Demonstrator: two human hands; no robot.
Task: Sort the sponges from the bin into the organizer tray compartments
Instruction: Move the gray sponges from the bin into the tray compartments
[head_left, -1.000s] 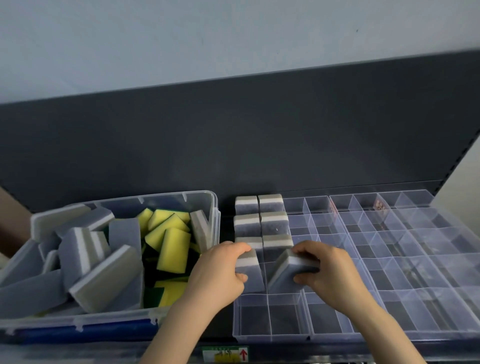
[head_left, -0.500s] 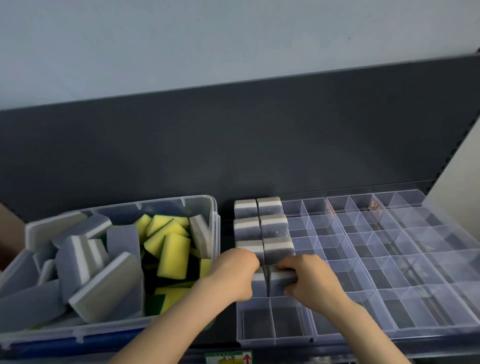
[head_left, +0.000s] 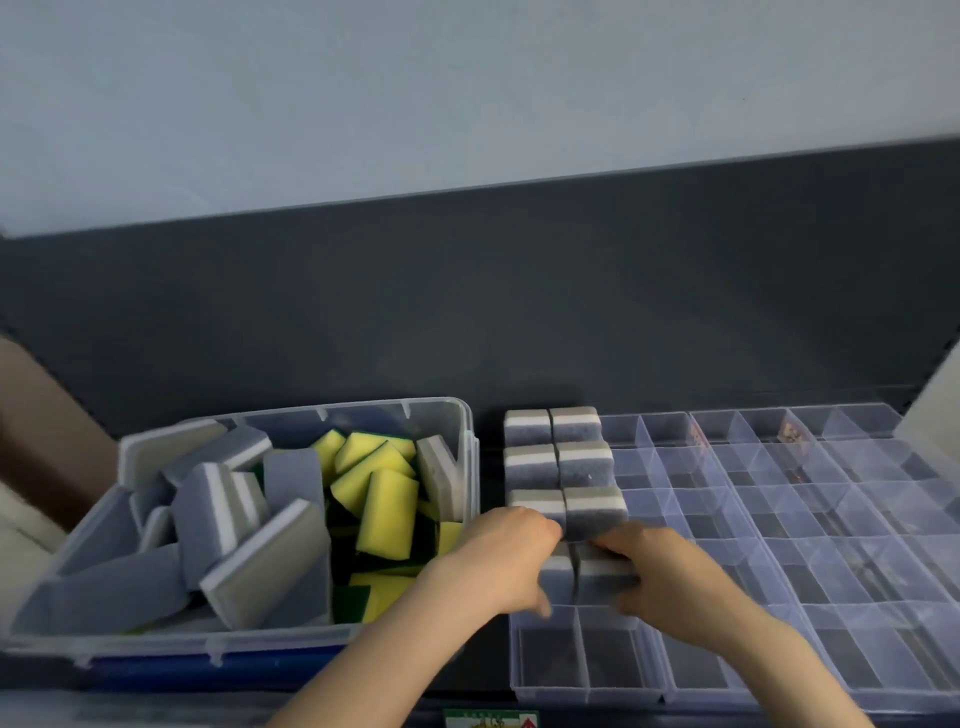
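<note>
Gripping sponges (head_left: 602, 570) in tray (head_left: 779, 525), bin (head_left: 363, 411) alongside

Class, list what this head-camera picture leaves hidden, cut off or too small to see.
Head view:
Left hand: its back hides its fingers, so its hold on the left grey sponge is unclear.
Right grey sponge: partly covered by the right hand gripping it.
Bin: lower sponges buried.
Green label: cut by the bottom edge.
Brown speck in a far tray compartment: too small.

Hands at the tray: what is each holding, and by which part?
Left hand grips the left grey sponge by its left end; right hand grips the right grey sponge by its right end.
</note>
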